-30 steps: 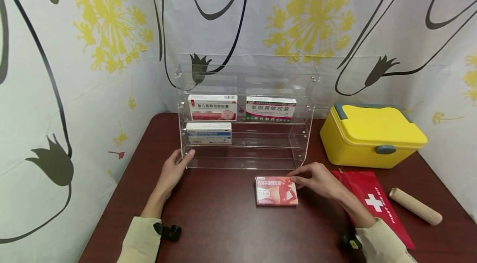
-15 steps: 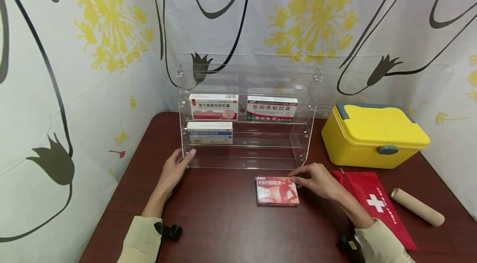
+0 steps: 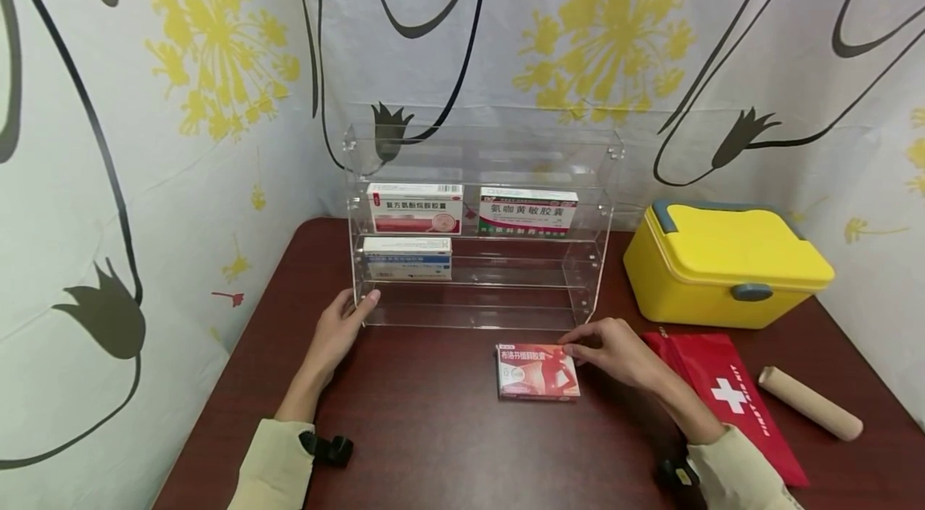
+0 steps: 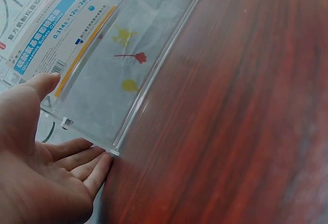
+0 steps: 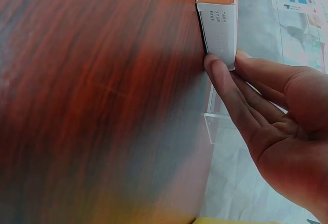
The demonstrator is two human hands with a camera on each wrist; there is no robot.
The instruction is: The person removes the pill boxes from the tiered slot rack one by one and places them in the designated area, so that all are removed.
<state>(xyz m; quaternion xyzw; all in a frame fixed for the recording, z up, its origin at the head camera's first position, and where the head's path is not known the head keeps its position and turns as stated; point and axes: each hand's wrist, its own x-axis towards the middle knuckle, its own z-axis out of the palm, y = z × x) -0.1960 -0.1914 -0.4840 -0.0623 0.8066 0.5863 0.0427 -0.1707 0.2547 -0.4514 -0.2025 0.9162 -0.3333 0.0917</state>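
Observation:
A red and white medicine box (image 3: 538, 372) is in front of the display rack, its printed face toward the head camera. My right hand (image 3: 614, 351) pinches the box's upper right corner; the right wrist view shows thumb and fingertips at the white end of the medicine box (image 5: 218, 32). I cannot tell whether the box touches the table. My left hand (image 3: 340, 333) grips the lower left side of the clear acrylic rack (image 3: 473, 317). In the left wrist view, the thumb of the left hand (image 4: 51, 167) lies inside the side panel, the other fingers outside.
Two medicine boxes, one with a red band (image 3: 414, 209) and one green and pink (image 3: 528, 213), stand on an upper tier. Below the first is a blue and white box (image 3: 407, 259). Rightward are a yellow case (image 3: 723, 269), a red first aid pouch (image 3: 726, 393) and a cardboard tube (image 3: 809, 404).

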